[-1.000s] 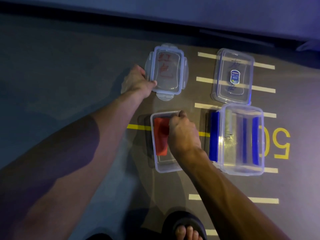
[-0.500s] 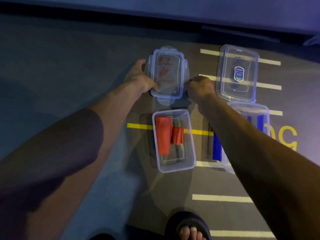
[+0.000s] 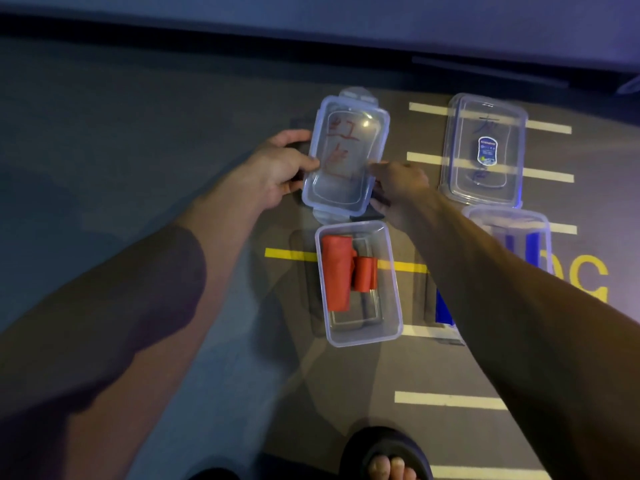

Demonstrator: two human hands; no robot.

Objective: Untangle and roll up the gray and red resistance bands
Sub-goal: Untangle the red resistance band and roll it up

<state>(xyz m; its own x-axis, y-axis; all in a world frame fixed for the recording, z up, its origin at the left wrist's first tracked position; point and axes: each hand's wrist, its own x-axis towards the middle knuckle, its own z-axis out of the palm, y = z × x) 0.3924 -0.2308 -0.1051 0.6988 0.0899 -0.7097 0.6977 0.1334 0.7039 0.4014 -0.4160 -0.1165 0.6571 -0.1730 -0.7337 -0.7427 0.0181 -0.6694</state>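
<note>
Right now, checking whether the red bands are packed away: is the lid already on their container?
No, the lid is held by both hands beyond the open container with the red bands.

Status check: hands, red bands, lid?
Left hand and right hand grip the red-marked lid by its long sides. Two rolled red bands lie in the open container below. Nothing in the way.

Dim, bluish light over a dark gray floor [image 3: 138, 140] painted with pale stripes [image 3: 450, 400], one yellow line [image 3: 287, 254] and yellow numerals [image 3: 595, 275]. Beyond the stripes, a black baseboard [image 3: 207, 32] under a blue-gray wall [image 3: 311, 8].
</note>
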